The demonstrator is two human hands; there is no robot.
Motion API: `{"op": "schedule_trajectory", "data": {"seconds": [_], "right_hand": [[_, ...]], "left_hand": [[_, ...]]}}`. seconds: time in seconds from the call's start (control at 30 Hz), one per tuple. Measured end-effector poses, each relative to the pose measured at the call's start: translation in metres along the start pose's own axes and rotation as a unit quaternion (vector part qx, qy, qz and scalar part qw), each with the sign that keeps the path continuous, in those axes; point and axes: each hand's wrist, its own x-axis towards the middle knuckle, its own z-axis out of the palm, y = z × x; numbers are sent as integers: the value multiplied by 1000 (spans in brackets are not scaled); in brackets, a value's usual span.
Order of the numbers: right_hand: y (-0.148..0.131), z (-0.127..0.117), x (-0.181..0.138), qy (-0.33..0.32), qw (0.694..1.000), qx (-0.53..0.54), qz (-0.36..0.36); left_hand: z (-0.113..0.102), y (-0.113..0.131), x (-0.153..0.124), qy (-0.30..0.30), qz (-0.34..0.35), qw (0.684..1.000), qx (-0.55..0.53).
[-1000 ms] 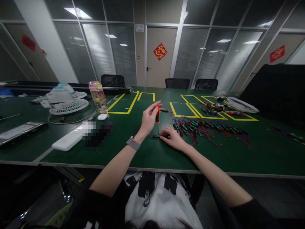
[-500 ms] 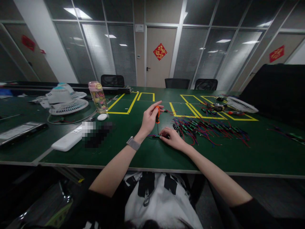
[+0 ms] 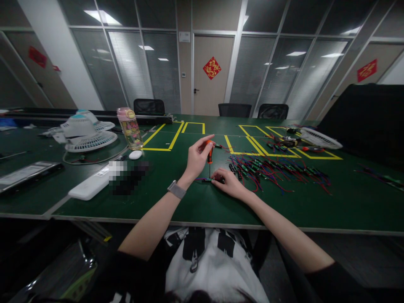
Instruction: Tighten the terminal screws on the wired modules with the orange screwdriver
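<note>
My left hand (image 3: 196,158) grips the orange and black handle of a screwdriver (image 3: 210,158). The screwdriver stands nearly upright, its thin shaft pointing down at a small green circuit board (image 3: 206,179) on the table. With closed fingers, my right hand (image 3: 229,182) holds the right end of that board against the surface. Thin wires run out from the board's left side. Whether the tip sits in a screw is too small to tell. Just beyond my left hand lies another small board (image 3: 217,145) with a red wire.
A heap of wired circuit boards (image 3: 271,166) spreads to the right of my right hand. Yellow tape (image 3: 158,149) marks the green table (image 3: 176,210). At left stand a bottle (image 3: 130,128), white fan parts (image 3: 90,136) and a long white case (image 3: 91,185). A black bulky object (image 3: 366,122) rises at right.
The screwdriver's handle has shifted slightly and stands a little straighter, with the fingers of my left hand moved around it. My right hand and the board stay in place.
</note>
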Motion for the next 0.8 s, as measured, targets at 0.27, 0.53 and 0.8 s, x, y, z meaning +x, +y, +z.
{"op": "schedule_trajectory", "data": {"seconds": [0.27,0.53,0.8], "right_hand": [[-3,-2,1,-4,1000,4,7],[-1,-1,0,-2,1000,-1,2],[-3,-2,0,-2,1000,3,5]], "left_hand": [[0,0,2,3,7,1000,17],[-1,-1,0,30,16,998,49],[-1,0,1,1,-10,1000,9]]}}
